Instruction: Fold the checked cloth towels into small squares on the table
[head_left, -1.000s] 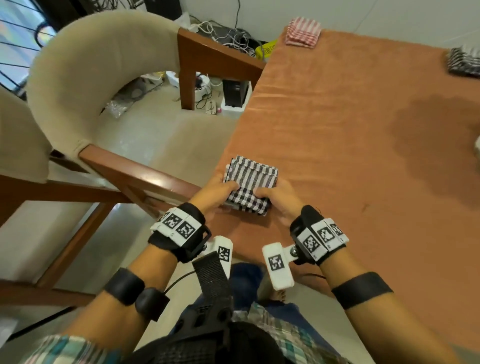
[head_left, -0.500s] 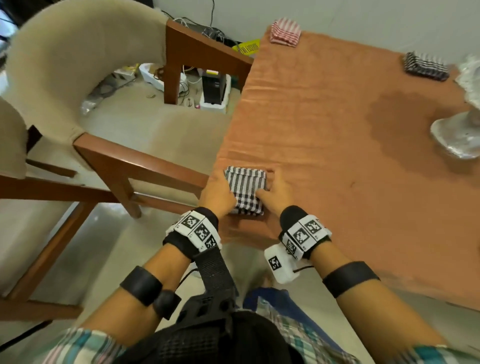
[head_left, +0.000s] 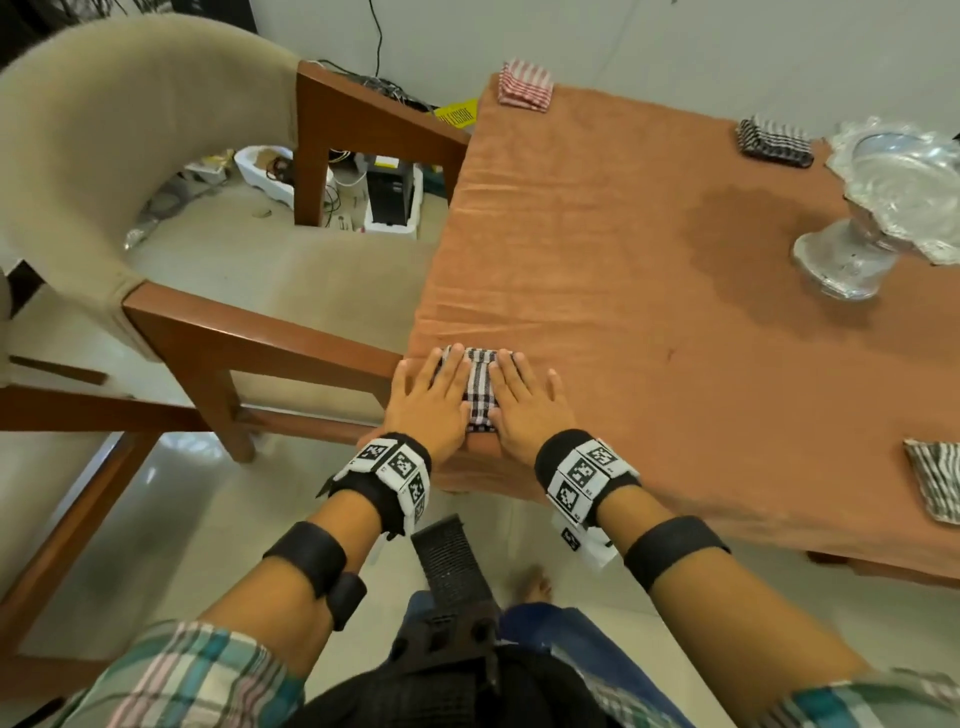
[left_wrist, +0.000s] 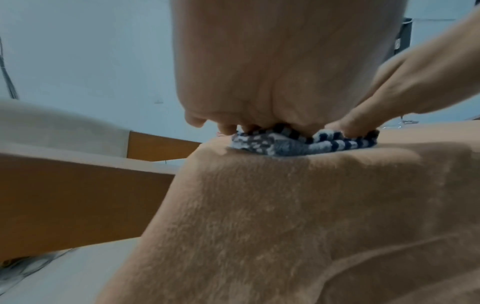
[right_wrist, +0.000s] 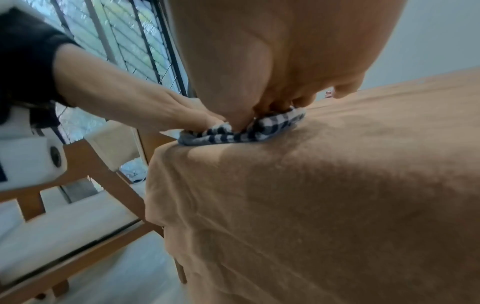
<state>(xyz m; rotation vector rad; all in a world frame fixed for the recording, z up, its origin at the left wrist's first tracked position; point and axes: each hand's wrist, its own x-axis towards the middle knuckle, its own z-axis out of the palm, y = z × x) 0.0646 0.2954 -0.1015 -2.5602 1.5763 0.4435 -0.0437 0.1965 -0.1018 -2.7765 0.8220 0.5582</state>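
Observation:
A black-and-white checked towel (head_left: 480, 387), folded into a small square, lies at the near left corner of the table (head_left: 649, 249). My left hand (head_left: 434, 397) lies flat on its left half, fingers straight. Flat on the right half lies my right hand (head_left: 524, 400), its fingers spread. Only a narrow middle strip of the towel shows between the hands. The wrist views show the towel (left_wrist: 298, 142) (right_wrist: 241, 131) squashed flat under both palms.
A folded red checked towel (head_left: 524, 84) sits at the far left corner, a folded black checked one (head_left: 774, 140) at the back right, another (head_left: 940, 475) at the right edge. A silver pedestal bowl (head_left: 878, 208) stands on the right. A wooden armchair (head_left: 171, 218) stands left of the table.
Both hands went from gripping the towel's near edge with curled fingers to lying flat on top of it. The head view swung right, bringing the bowl and another towel into sight.

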